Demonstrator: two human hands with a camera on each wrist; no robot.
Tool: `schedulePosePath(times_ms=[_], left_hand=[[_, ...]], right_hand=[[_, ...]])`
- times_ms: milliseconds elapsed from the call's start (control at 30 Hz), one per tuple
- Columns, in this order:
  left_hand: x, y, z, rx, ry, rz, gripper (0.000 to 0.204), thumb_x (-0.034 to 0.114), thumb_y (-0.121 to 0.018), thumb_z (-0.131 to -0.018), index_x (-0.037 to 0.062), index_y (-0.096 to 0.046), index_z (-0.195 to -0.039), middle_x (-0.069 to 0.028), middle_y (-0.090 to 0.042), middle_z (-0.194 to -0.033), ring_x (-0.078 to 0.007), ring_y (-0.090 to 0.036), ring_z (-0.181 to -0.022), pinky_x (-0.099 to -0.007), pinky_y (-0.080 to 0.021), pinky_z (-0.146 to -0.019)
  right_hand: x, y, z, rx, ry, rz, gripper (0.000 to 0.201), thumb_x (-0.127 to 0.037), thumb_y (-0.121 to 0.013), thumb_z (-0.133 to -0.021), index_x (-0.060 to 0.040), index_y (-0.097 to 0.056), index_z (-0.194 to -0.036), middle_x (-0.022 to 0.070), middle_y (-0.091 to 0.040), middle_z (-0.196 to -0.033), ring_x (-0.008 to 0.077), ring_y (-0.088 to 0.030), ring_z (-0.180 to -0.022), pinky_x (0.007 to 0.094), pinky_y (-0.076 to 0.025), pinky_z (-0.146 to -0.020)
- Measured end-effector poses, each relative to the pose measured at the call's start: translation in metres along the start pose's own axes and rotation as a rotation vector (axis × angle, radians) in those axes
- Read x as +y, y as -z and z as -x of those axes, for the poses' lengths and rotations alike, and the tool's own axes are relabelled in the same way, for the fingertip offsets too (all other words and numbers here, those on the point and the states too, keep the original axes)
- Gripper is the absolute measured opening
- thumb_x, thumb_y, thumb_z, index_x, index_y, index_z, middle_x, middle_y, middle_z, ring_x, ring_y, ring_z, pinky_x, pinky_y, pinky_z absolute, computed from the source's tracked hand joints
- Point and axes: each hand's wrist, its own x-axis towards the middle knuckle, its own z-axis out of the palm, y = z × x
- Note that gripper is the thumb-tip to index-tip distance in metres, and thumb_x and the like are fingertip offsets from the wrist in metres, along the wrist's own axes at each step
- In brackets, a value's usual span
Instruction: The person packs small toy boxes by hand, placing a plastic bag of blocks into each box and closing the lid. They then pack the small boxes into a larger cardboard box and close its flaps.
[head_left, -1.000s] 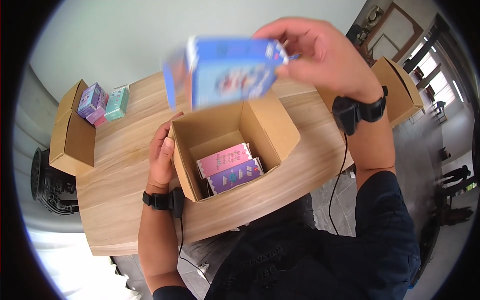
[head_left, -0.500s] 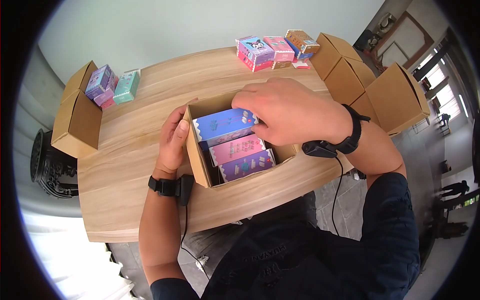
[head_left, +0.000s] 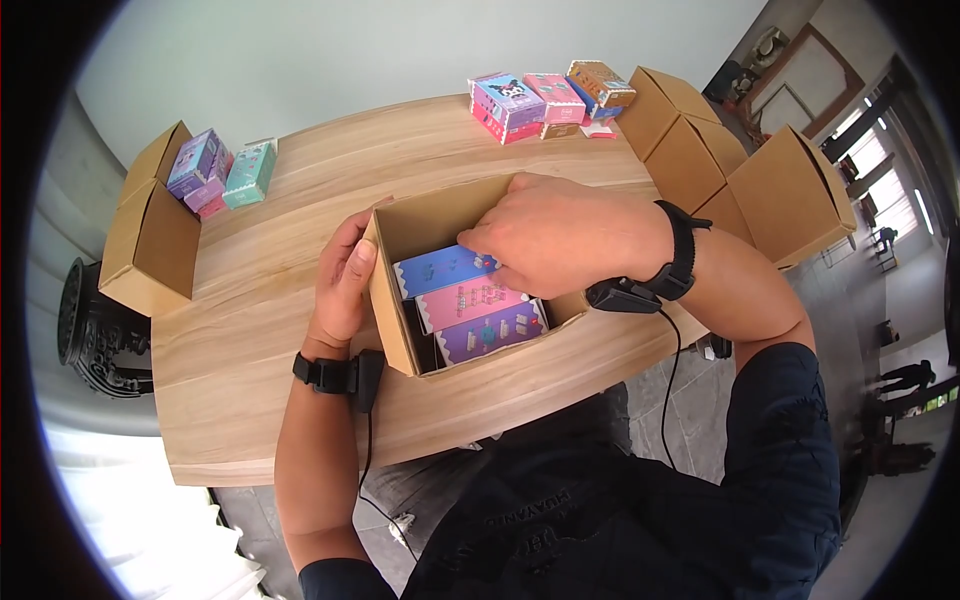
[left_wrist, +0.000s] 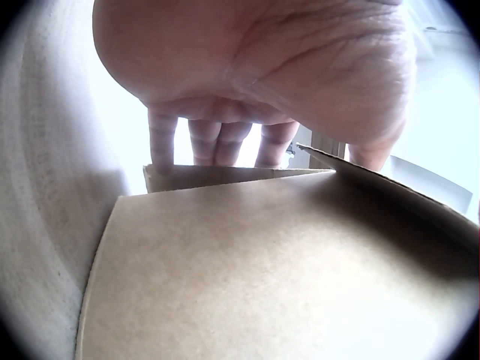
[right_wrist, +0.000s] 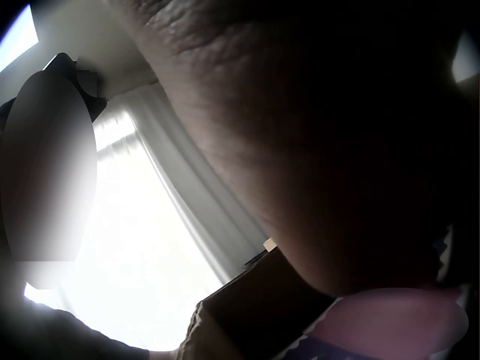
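Note:
The open cardboard box (head_left: 397, 318) stands near the table's front edge. Inside, a blue box (head_left: 432, 270), a pink box (head_left: 465, 303) and a purple box (head_left: 490, 335) lie side by side. My left hand (head_left: 345, 280) grips the cardboard box at its left wall, thumb near the rim; in the left wrist view the fingers (left_wrist: 217, 142) reach behind the cardboard (left_wrist: 210, 262). My right hand (head_left: 575, 235) is over the box's right part, index finger and thumb at the blue box's right end, which they partly hide. The right wrist view is dark, mostly palm (right_wrist: 300, 150).
At the back left, small purple and teal boxes (head_left: 250, 175) stand beside cardboard boxes (head_left: 150, 245). Several small coloured boxes (head_left: 508, 100) are stacked at the back, right of centre. More cardboard boxes (head_left: 790, 195) stand at the right. Cables hang from both wrist cameras.
The right hand has brought the blue box down from above into the cardboard box, beside the pink one, where it now sits lower. The left hand has kept its hold.

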Motion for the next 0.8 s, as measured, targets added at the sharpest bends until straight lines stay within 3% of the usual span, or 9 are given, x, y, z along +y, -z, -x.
schedulePosePath(times_ms=[100, 200, 300, 400, 467, 533, 600, 700, 800], left_hand=[[-0.002, 0.002, 0.000, 0.005, 0.001, -0.004, 0.064, 0.045, -0.059, -0.105, -0.0037, -0.053, -0.147, -0.0121, -0.062, -0.139, -0.0203, -0.055, -0.130, -0.0352, -0.041, -0.113], [-0.005, 0.004, 0.001, 0.014, 0.000, -0.011, 0.063, 0.045, -0.059, -0.105, -0.0037, -0.054, -0.145, -0.0117, -0.063, -0.137, -0.0199, -0.056, -0.128, -0.0350, -0.042, -0.112], [-0.005, 0.004, 0.001, 0.021, 0.002, -0.009, 0.062, 0.045, -0.059, -0.106, -0.0036, -0.055, -0.143, -0.0112, -0.064, -0.135, -0.0193, -0.057, -0.126, -0.0348, -0.043, -0.110], [-0.002, 0.001, 0.001, 0.025, 0.009, 0.006, 0.062, 0.046, -0.059, -0.106, -0.0034, -0.055, -0.143, -0.0109, -0.064, -0.134, -0.0189, -0.057, -0.125, -0.0346, -0.043, -0.109], [-0.002, 0.001, 0.001, 0.019, 0.009, 0.010, 0.061, 0.045, -0.060, -0.106, -0.0032, -0.055, -0.143, -0.0107, -0.064, -0.134, -0.0187, -0.058, -0.124, -0.0344, -0.043, -0.109], [-0.003, 0.002, 0.001, 0.010, 0.004, 0.002, 0.061, 0.045, -0.060, -0.106, -0.0030, -0.055, -0.143, -0.0105, -0.064, -0.134, -0.0185, -0.058, -0.124, -0.0342, -0.043, -0.109], [-0.002, 0.002, 0.000, 0.008, -0.001, -0.001, 0.060, 0.044, -0.060, -0.106, -0.0030, -0.055, -0.143, -0.0104, -0.064, -0.134, -0.0184, -0.058, -0.124, -0.0341, -0.043, -0.109], [-0.003, 0.002, 0.002, 0.007, 0.008, 0.024, 0.059, 0.042, -0.060, -0.106, -0.0030, -0.055, -0.143, -0.0104, -0.064, -0.135, -0.0185, -0.057, -0.125, -0.0340, -0.043, -0.109], [-0.002, 0.001, 0.002, 0.014, 0.015, 0.041, 0.059, 0.041, -0.060, -0.106, -0.0030, -0.054, -0.145, -0.0106, -0.063, -0.136, -0.0187, -0.057, -0.126, -0.0341, -0.043, -0.110]], right_hand=[[0.006, -0.012, -0.001, 0.196, 0.115, -0.027, 0.017, -0.016, -0.065, -0.081, -0.0015, -0.072, -0.088, 0.0169, -0.073, -0.084, 0.0384, -0.071, -0.085, 0.0470, -0.057, -0.078], [0.005, -0.004, 0.001, 0.117, 0.087, -0.062, 0.024, -0.018, -0.067, -0.083, -0.0011, -0.074, -0.098, 0.0188, -0.074, -0.092, 0.0392, -0.071, -0.091, 0.0466, -0.057, -0.082], [0.017, -0.004, 0.006, 0.262, 0.185, -0.271, 0.030, -0.021, -0.068, -0.091, -0.0021, -0.074, -0.114, 0.0174, -0.076, -0.102, 0.0332, -0.073, -0.095, 0.0417, -0.058, -0.084], [0.039, 0.038, 0.010, 0.214, 0.073, -0.599, 0.035, -0.020, -0.070, -0.098, 0.0004, -0.069, -0.126, 0.0114, -0.077, -0.110, 0.0245, -0.073, -0.100, 0.0380, -0.057, -0.086], [0.079, 0.041, 0.002, 0.389, -0.002, -0.712, 0.032, -0.020, -0.067, -0.102, -0.0007, -0.069, -0.127, 0.0097, -0.076, -0.111, 0.0192, -0.072, -0.098, 0.0342, -0.056, -0.086], [0.105, 0.044, -0.009, 0.434, -0.347, -0.695, 0.036, -0.025, -0.067, -0.101, -0.0017, -0.068, -0.128, 0.0130, -0.075, -0.112, 0.0218, -0.072, -0.098, 0.0333, -0.056, -0.088], [0.140, 0.022, -0.024, 0.440, -0.495, -0.342, 0.047, -0.034, -0.070, -0.098, -0.0035, -0.066, -0.134, 0.0156, -0.074, -0.116, 0.0275, -0.072, -0.103, 0.0356, -0.055, -0.093], [0.189, -0.043, -0.044, 0.591, -0.366, -0.022, 0.056, -0.038, -0.072, -0.094, -0.0066, -0.062, -0.139, 0.0155, -0.072, -0.119, 0.0328, -0.068, -0.114, 0.0382, -0.052, -0.098], [0.194, -0.069, -0.058, 0.595, -0.311, 0.113, 0.059, -0.036, -0.073, -0.092, -0.0086, -0.060, -0.143, 0.0153, -0.071, -0.121, 0.0358, -0.063, -0.123, 0.0442, -0.050, -0.101]])
